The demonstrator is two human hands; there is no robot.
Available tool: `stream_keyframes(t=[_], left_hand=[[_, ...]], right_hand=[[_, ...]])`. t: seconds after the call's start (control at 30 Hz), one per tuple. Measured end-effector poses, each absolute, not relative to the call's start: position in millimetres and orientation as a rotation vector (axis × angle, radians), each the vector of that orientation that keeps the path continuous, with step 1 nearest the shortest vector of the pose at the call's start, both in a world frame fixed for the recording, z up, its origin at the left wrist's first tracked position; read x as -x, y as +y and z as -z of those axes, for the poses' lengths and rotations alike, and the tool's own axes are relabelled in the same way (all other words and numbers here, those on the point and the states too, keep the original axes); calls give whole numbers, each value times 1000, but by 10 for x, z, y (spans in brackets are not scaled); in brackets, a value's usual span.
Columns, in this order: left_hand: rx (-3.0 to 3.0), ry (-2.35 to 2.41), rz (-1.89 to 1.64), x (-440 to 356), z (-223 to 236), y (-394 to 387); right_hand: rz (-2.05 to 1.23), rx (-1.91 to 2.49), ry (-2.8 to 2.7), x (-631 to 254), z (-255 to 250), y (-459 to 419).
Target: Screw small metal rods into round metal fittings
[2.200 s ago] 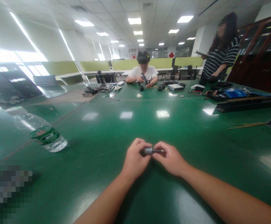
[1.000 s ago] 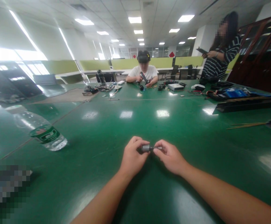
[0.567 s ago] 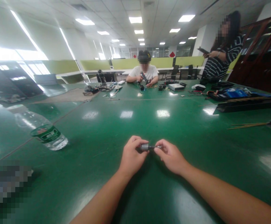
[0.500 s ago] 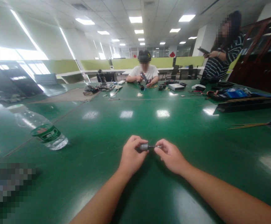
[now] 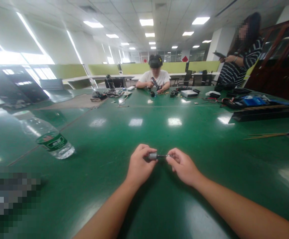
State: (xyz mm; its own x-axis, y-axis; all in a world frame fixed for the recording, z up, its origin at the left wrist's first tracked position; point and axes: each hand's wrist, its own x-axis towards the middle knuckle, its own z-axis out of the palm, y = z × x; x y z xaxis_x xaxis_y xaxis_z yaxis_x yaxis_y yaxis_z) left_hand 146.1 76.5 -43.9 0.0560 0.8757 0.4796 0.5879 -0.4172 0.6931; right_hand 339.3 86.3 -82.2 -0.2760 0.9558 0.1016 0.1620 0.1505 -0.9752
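Note:
My left hand [image 5: 141,164] is closed round the thick end of a small silver metal cylinder [image 5: 152,155], held just above the green table [image 5: 124,132]. A thin dark shaft [image 5: 162,156] sticks out of the cylinder to the right. My right hand [image 5: 183,166] pinches the tip of that shaft with thumb and fingers. Both hands are close together at the middle of the view, forearms reaching in from the bottom edge.
A clear plastic water bottle [image 5: 47,139] lies on its side at the left. A seated person [image 5: 155,77] works with tools at the far end. Another person [image 5: 241,56] stands at the back right. Trays, boxes and thin sticks [image 5: 263,135] crowd the right side.
My hands have drawn slightly apart, so more of the dark shaft shows between them. They have also shifted a little farther from me. The standing person has lifted a tablet.

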Motion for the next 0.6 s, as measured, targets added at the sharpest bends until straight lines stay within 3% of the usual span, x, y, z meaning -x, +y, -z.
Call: stream_keyframes(t=[0.6], left_hand=[[-2040,1487,-1307,-1427,428,781]], right_hand=[[-1238,1086,-1583,-3393,827,872]])
